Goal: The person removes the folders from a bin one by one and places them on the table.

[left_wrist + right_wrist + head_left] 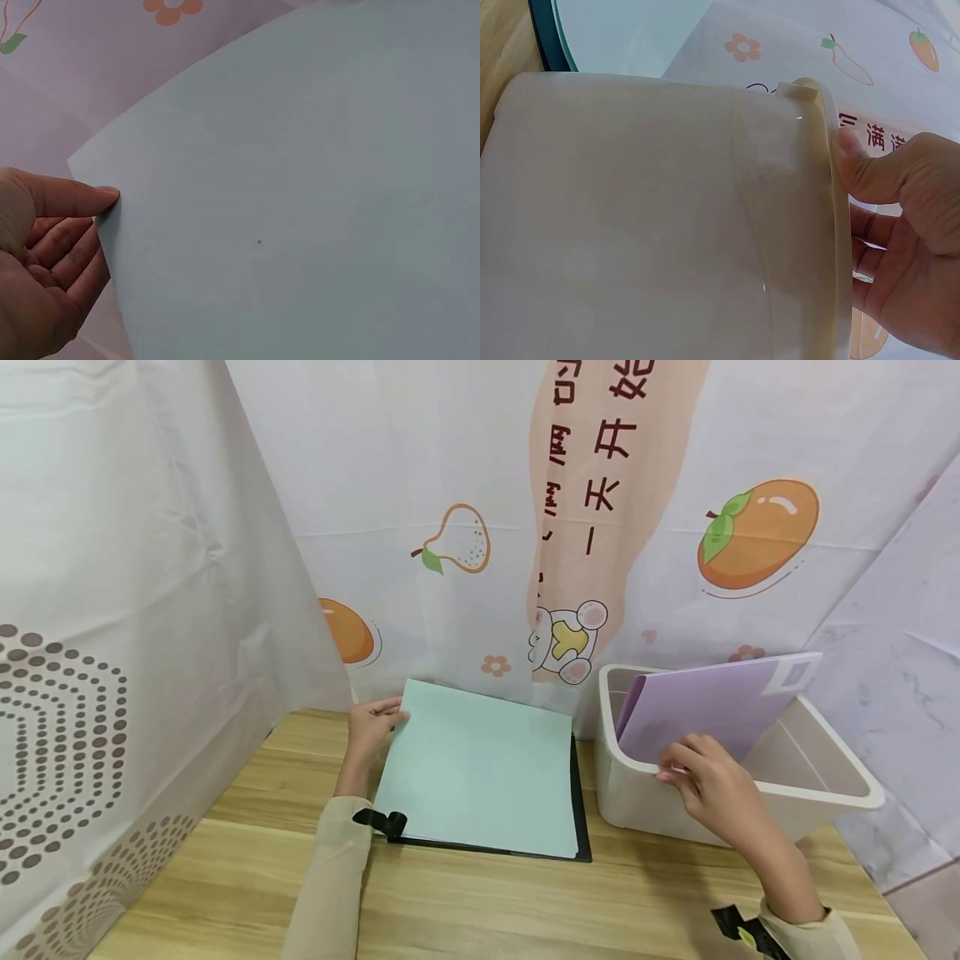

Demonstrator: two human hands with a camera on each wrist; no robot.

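Observation:
My left hand pinches the upper left edge of a pale green sheet of paper. In the left wrist view the thumb lies on top of the sheet and the other fingers are beneath it. Under the sheet, a dark flat folder or board shows along the right and front edges. My right hand grips the near rim of a white plastic bin; the right wrist view has the thumb against the rim and fingers behind it. A purple folder leans upright inside the bin.
Beneath everything is a wood-grain table. A white printed cloth with fruit pictures hangs right behind the sheet and bin. Another patterned cloth borders the left side, and a marbled one the right.

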